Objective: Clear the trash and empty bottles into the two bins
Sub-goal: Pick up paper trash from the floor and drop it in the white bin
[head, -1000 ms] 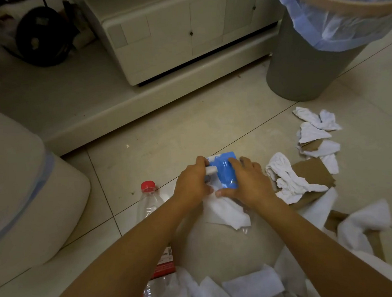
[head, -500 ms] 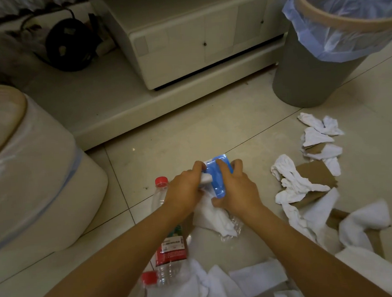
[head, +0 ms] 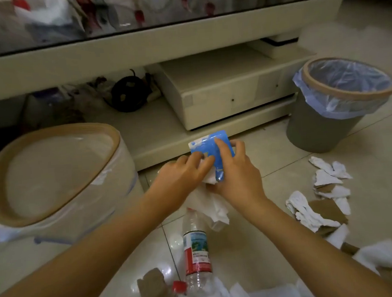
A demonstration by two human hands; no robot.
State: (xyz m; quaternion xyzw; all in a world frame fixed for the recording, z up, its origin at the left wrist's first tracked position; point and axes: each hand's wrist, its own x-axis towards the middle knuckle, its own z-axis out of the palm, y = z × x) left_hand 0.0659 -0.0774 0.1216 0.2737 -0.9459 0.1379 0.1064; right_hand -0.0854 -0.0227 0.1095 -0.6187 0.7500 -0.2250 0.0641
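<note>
Both hands held above the floor, between 2 bins. Left hand and right hand grasp a blue plastic packet with crumpled white tissue, partly hidden. 2 clear plastic bottles: 1 whole, 1 cut off. Cream lined bin; grey lined bin.

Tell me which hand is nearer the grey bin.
Right. The right hand holds the blue packet on the side toward the grey bin; the left hand is farther, toward the cream bin.
</note>
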